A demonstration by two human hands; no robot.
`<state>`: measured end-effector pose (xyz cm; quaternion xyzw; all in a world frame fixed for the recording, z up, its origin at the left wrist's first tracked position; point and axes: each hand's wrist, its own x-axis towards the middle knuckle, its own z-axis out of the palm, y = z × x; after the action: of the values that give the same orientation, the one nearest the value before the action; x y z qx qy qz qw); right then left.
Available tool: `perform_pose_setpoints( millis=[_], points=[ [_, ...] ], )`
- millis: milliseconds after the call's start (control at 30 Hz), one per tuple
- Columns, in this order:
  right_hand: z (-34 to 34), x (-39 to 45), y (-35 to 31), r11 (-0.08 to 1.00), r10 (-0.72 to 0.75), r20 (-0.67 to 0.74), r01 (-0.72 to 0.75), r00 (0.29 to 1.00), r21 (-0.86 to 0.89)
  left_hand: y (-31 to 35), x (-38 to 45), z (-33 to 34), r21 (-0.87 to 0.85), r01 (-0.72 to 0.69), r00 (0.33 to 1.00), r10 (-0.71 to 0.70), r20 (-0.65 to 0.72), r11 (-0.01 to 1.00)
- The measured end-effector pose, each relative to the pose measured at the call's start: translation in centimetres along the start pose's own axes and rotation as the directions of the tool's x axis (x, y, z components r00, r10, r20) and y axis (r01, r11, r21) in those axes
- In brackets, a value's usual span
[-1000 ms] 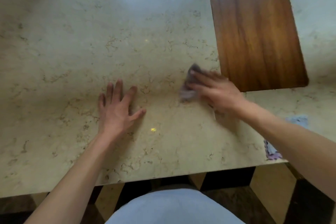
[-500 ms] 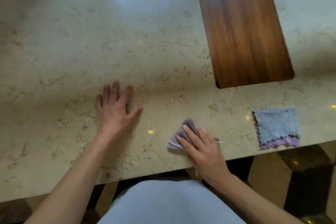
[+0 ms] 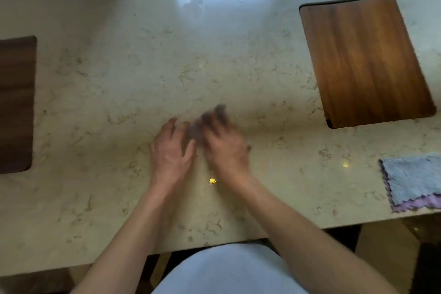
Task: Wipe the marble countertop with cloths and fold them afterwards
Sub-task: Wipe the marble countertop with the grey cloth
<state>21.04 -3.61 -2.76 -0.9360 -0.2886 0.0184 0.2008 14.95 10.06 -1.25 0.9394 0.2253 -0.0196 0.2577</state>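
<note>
My right hand (image 3: 224, 145) is blurred by motion in the middle of the beige marble countertop (image 3: 119, 83). It presses a small purple-grey cloth (image 3: 194, 130) against the stone, and only a smeared edge of the cloth shows past the fingers. My left hand (image 3: 170, 150) rests flat right beside it, fingers spread, holding nothing. A second cloth (image 3: 415, 179), blue-grey with a purple scalloped border, lies folded near the front edge at the far right.
A brown wooden board (image 3: 365, 59) lies at the back right. A darker wooden board (image 3: 15, 102) sits at the left edge. The counter's front edge (image 3: 214, 243) runs just ahead of my body, with dark floor below.
My right hand has swept the cloth from the front edge back up and to the left, right beside my left hand. The camera has turned left, bringing the dark board into view.
</note>
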Motion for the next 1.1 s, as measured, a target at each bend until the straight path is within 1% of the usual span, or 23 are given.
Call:
perform_pose_setpoints(
  millis=[33,100,167,200,233,267,300,333,367,400,433,500,600,633,700,767,800,833,900,967,1000,1067,1100],
  points=[
    [1.1,-2.9,-2.2,0.991,-0.124,0.018,0.123,0.992,0.053,-1.5,-0.2,-1.0,0.017,0.038,0.998,-0.037,-0.052,0.999],
    [1.6,-8.9,-4.6,0.952,-0.293,0.075,0.283,0.953,0.119,-5.0,-0.8,-2.8,0.071,0.121,0.987,-0.113,-0.113,0.990],
    [0.4,-12.5,-2.7,0.921,-0.388,0.166,0.374,0.907,0.109,-8.2,-1.6,-4.1,0.168,0.137,0.989,-0.126,-0.076,0.976],
    [-0.4,-13.1,-1.3,0.919,-0.394,0.185,0.390,0.900,0.062,-9.7,-2.1,-4.8,0.222,0.111,0.994,-0.110,-0.018,0.969],
    [-1.3,-13.1,0.5,0.940,-0.336,0.180,0.342,0.925,-0.003,-10.9,-2.6,-5.0,0.258,0.070,0.996,-0.084,0.040,0.964],
    [-2.3,-12.3,3.0,0.978,-0.189,0.157,0.201,0.969,-0.062,-11.3,-2.9,-4.7,0.266,0.048,0.995,-0.070,0.072,0.963],
    [-3.0,-10.9,5.1,0.995,0.038,0.113,-0.027,0.993,-0.100,-11.3,-2.9,-4.4,0.257,0.050,0.994,-0.073,0.078,0.965],
    [-3.4,-9.0,6.2,0.958,0.260,0.046,-0.252,0.964,-0.133,-11.1,-2.8,-4.3,0.248,0.066,0.994,-0.085,0.067,0.966],
    [-3.2,-6.9,5.9,0.897,0.415,-0.027,-0.414,0.910,-0.155,-11.0,-2.6,-4.3,0.246,0.083,0.993,-0.100,0.058,0.966],
    [-2.7,-5.1,4.4,0.854,0.490,-0.077,-0.496,0.868,-0.158,-11.0,-2.6,-4.4,0.244,0.093,0.992,-0.110,0.054,0.965],
    [-1.6,-3.8,2.2,0.845,0.504,-0.090,-0.512,0.859,-0.155,-11.0,-2.4,-4.6,0.239,0.099,0.992,-0.114,0.053,0.966],
    [0.7,-2.7,-3.0,0.901,0.415,-0.037,-0.416,0.909,-0.124,-11.3,-2.2,-5.1,0.212,0.104,0.991,-0.119,0.059,0.972],
    [5.3,-4.5,-11.6,0.997,0.075,-0.018,-0.075,0.997,-0.008,-11.6,-2.4,-5.8,0.195,0.069,0.993,-0.086,0.077,0.978],
    [6.4,-6.0,-13.9,0.997,-0.060,0.008,0.060,0.998,0.041,-11.7,-2.4,-6.1,0.185,0.060,0.994,-0.076,0.081,0.981],
    [7.0,-9.1,-15.6,0.955,-0.281,0.060,0.274,0.958,0.111,-12.1,-2.4,-6.3,0.160,0.038,0.994,-0.053,0.092,0.986],
    [5.9,-12.0,-12.9,0.939,-0.343,0.114,0.337,0.933,0.068,-12.5,-2.4,-6.4,0.158,0.027,0.993,-0.044,0.106,0.987],
    [4.9,-13.2,-10.6,0.957,-0.290,0.127,0.289,0.948,0.027,-12.7,-2.4,-6.3,0.173,0.015,0.993,-0.035,0.117,0.985],
    [3.7,-14.2,-7.9,0.982,-0.187,0.110,0.190,0.976,-0.019,-12.9,-2.5,-6.2,0.193,-0.004,0.991,-0.022,0.130,0.981],
    [1.0,-14.9,-2.7,0.987,0.120,0.048,-0.115,0.992,-0.108,-13.0,-2.7,-5.9,0.227,-0.026,0.989,-0.009,0.149,0.974],
    [-1.1,-14.0,0.6,0.895,0.420,0.010,-0.412,0.908,-0.173,-13.1,-2.9,-5.4,0.256,-0.037,0.985,-0.008,0.172,0.966],
    [-1.6,-13.1,1.2,0.842,0.513,-0.020,-0.508,0.858,-0.180,-13.1,-3.0,-5.2,0.274,-0.042,0.983,-0.008,0.182,0.961],
    [-1.4,-11.6,0.5,0.771,0.607,-0.081,-0.610,0.791,-0.183,-13.2,-3.2,-4.8,0.302,-0.054,0.982,-0.004,0.187,0.952],
    [-1.1,-11.4,-0.4,0.764,0.614,-0.085,-0.618,0.785,-0.185,-13.3,-3.2,-4.8,0.305,-0.055,0.983,-0.002,0.186,0.951]
  ],
)
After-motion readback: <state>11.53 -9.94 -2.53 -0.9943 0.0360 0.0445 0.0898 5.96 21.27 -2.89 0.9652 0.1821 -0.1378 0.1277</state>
